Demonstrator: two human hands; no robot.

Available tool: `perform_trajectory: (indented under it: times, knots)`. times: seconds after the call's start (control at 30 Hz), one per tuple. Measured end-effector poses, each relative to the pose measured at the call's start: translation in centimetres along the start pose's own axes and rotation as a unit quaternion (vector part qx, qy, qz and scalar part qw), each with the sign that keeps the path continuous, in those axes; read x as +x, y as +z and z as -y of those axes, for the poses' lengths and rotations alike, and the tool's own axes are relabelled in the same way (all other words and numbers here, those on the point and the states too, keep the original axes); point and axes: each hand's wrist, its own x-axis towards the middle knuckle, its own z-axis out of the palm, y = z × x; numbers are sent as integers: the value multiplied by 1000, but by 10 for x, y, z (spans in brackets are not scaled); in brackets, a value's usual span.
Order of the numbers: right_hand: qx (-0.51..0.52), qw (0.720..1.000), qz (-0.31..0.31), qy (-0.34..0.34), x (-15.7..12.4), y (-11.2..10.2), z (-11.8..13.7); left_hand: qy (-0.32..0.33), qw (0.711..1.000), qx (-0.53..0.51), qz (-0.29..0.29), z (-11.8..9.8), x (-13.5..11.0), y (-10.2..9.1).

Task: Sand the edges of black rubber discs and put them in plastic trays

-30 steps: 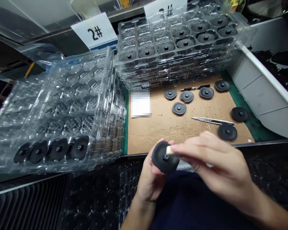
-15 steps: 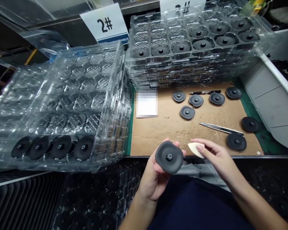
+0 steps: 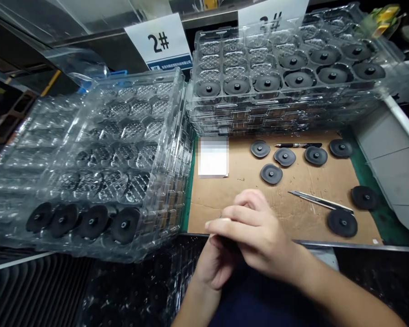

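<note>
My left hand (image 3: 213, 263) holds a round black rubber diaphragm (image 3: 229, 244) with a hex nut fitting in its middle; only a dark part of it shows now. Over the diaphragm lies my right hand (image 3: 259, 227), fingers curled across its face. The cream wedge-shaped pad seen in that hand earlier is hidden behind the fingers. Beyond my hands, several similar diaphragms (image 3: 271, 174) are spread on a cardboard sheet (image 3: 238, 190). A slim utility knife (image 3: 320, 201) rests on the cardboard to the right, close to another diaphragm (image 3: 342, 222).
Stacked clear plastic trays (image 3: 136, 136) stand on the left, with diaphragms in the front row. A second tray stack (image 3: 259, 104) is at the back, partly filled. A pen (image 3: 298, 145) lies before it. A white panel (image 3: 391, 163) borders the right side.
My right hand has moved left, from beside the diaphragm to on top of it, covering it and the pad. The camera view has shifted slightly.
</note>
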Motion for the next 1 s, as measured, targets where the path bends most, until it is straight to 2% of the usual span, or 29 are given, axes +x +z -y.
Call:
perform_trajectory:
  times: [0.07,0.17,0.23,0.3,0.37,0.43,0.47,0.57,0.63,0.73,0.83,0.93,1.0]
  knots:
    - [53,999,-2,6,6,-1,-4,12,1000,-7,2,-5,6,2]
    - [-21,996,-13,91,15,-4,-9,25,1000,-12,12,-12,14,7]
    - [-34,998,-24,53,21,-4,-12,34,999,-18,20,-16,20,10]
    - [27,999,-20,-11,27,-4,-16,48,998,-24,21,-20,24,13]
    - [70,998,-6,3,33,-4,-20,62,998,-26,13,-24,27,15]
    - [37,997,-4,67,39,-5,-22,75,997,-21,11,-28,29,18]
    - [18,997,-3,74,43,-4,-22,80,997,-18,13,-30,29,19]
    - [50,999,-6,-17,52,-2,-20,96,995,-12,17,-32,28,21]
    - [89,996,-5,-25,52,-1,-26,106,994,-19,12,-32,25,21]
    - [72,990,-1,123,32,-1,-49,95,995,-32,8,-29,18,17]
    - [70,968,10,242,-16,7,-74,74,996,-42,21,-24,11,13]
    - [70,959,11,274,-65,21,-85,69,996,-40,45,-17,6,9]
    - [63,958,4,281,-82,24,-81,65,995,-34,61,-11,5,9]
